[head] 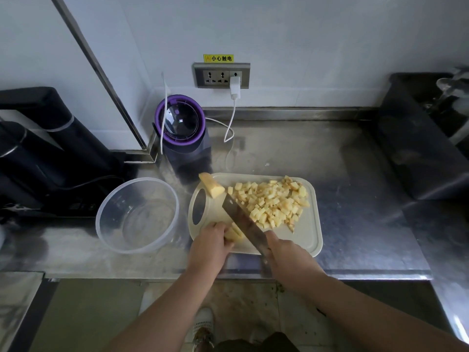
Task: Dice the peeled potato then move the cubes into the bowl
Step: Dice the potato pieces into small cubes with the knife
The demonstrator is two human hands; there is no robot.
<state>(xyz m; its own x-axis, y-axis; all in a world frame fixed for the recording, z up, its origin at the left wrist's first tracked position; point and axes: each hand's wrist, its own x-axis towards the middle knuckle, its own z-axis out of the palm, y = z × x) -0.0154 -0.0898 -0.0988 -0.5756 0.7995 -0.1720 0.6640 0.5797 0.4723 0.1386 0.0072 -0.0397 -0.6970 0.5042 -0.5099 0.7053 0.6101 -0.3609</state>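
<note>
A cream cutting board (308, 240) lies on the steel counter. A pile of potato cubes (274, 201) covers its far right part. A larger uncut potato wedge (211, 185) sits at the board's far left corner. My left hand (210, 246) grips a piece of potato (233, 235) at the board's near left. My right hand (286, 255) holds a cleaver by its handle; the cleaver's blade (241, 217) stands right next to the held piece. A clear plastic bowl (111, 207) stands left of the board, with no cubes in it.
A purple-rimmed blender (180, 123) stands behind the board, its white cable (229, 123) plugged into the wall socket. Dark appliances (38, 148) fill the left. A black sink unit (421, 138) is at the right. The counter's front edge runs just under my wrists.
</note>
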